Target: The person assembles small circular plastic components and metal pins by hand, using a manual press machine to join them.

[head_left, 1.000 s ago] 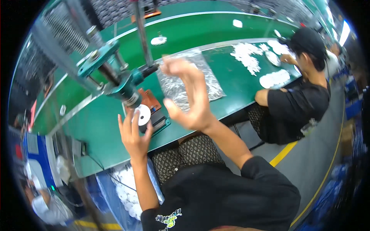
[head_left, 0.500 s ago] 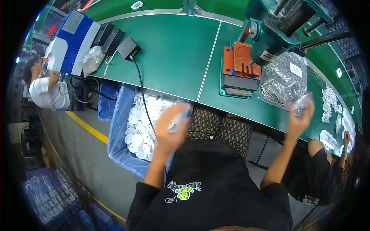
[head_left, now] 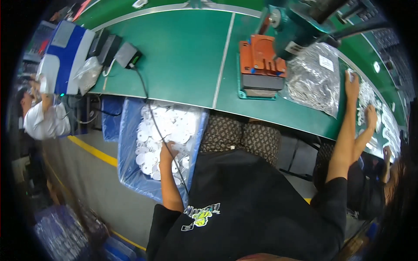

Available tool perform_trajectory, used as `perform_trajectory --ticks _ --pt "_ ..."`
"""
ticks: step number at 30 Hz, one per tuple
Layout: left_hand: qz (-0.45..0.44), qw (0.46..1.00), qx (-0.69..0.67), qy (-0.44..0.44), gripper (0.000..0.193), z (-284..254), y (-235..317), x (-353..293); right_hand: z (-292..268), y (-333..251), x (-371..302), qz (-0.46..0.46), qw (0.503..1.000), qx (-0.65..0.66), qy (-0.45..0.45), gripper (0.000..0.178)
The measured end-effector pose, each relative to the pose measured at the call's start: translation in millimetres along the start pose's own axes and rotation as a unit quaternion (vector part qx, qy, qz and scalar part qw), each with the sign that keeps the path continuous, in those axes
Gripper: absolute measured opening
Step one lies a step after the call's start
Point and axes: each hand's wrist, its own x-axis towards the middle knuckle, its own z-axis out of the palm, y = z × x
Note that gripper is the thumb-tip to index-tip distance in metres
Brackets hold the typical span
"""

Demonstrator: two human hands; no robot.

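Left hand [head_left: 167, 151]: dips into the blue bin lined with translucent plastic film [head_left: 123, 148], touching white round plastic discs [head_left: 172, 119]; partly lost among them, so cannot tell whether grasping one or just resting loose

Discs: lie heaped in the bin, below the table edge, just left of the lap

Right hand [head_left: 352, 83]: reaches past the clear plastic bag of silvery pieces [head_left: 307, 82] to a heap of small white plastic parts [head_left: 367, 95]; shows something white at the fingertips, but cannot tell whether pinched

Co-worker's hand [head_left: 370, 115]: reaches over the same heap, near the right hand

Bag label [head_left: 325, 63]: white, rectangular, stuck on the bag; too small to read

Teal metal press [head_left: 300, 26]: stands over the orange fixture on a dark block [head_left: 262, 53]; bears a pale sticker [head_left: 295, 47] with blurred dark marks

Blue-and-white machine [head_left: 65, 56]: sits at the far left of the green table [head_left: 180, 65]; carries a grey panel, unreadable

Black T-shirt [head_left: 257, 195]: bears pale block lettering above a yellow-green cartoon figure [head_left: 201, 218]

Black cable [head_left: 153, 118]: hangs across the bin
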Motion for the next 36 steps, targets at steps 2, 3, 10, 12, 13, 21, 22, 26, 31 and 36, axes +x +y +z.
perform_trajectory --ticks 2,3,10,12,13,21,22,26,31,36 --pt "0.08 0.985 0.082 0.131 0.068 29 -4 -9 1 10 -14 -0.103 0.979 -0.102 0.144 0.056" --pt "0.077 0.984 0.086 0.137 0.066 30 -12 -19 -6 -32 -30 -0.099 0.98 -0.012 0.17 0.052" --pt "0.047 0.994 -0.004 0.095 0.033 -26 23 -49 -104 -171 -157 -0.053 0.951 0.29 0.088 0.005" --pt "0.047 0.993 -0.052 0.1 0.027 -34 -1 -44 -114 -192 -175 -0.134 0.949 0.284 -0.036 0.004" --pt "0.157 0.971 -0.062 0.171 0.025 -48 15 -43 -108 -192 -181 -0.176 0.946 0.268 -0.052 0.007" --pt "0.123 0.927 -0.014 0.354 0.019 -190 141 -76 -77 -221 -182 -0.21 0.961 0.169 -0.053 0.012" --pt "0.135 0.928 -0.016 0.348 0.019 -195 168 -72 -85 -218 -180 -0.19 0.968 0.157 -0.051 0.011" --pt "0.283 0.909 -0.101 0.29 0.021 -176 257 -82 -69 -219 -186 -0.18 0.962 0.201 -0.038 0.011" --pt "0.31 0.879 -0.359 0.047 0.021 -108 365 -75 -75 -226 -195 -0.053 0.938 0.343 -0.007 0.01" --pt "0.345 0.842 -0.393 -0.134 0.023 -80 432 -47 -80 -227 -198 -0.004 0.922 0.386 -0.026 0.01"
